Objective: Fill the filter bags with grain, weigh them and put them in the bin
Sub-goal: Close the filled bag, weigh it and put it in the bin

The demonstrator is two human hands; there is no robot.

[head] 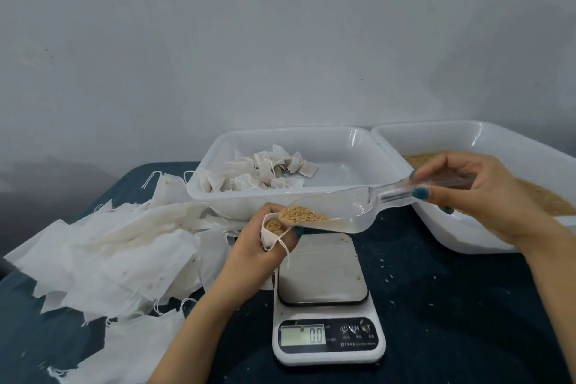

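Currently the left hand (pixel 258 246) is closed around an open filter bag (pixel 270 232), held upright just above the far-left corner of the scale (pixel 327 299). The right hand (pixel 477 196) pinches the handle of a clear scoop (pixel 339 209); its lip rests at the bag mouth, grain (pixel 300 214) heaped at the tip. The scale platform is bare and the display reads 0.0. Behind it, the bin (pixel 218 196) holds filled bags at its left, with open floor at its right. The grain tray (pixel 467 237) abuts the bin's right edge. Empty bags (pixel 109 252) are heaped at the left, near the left wrist.
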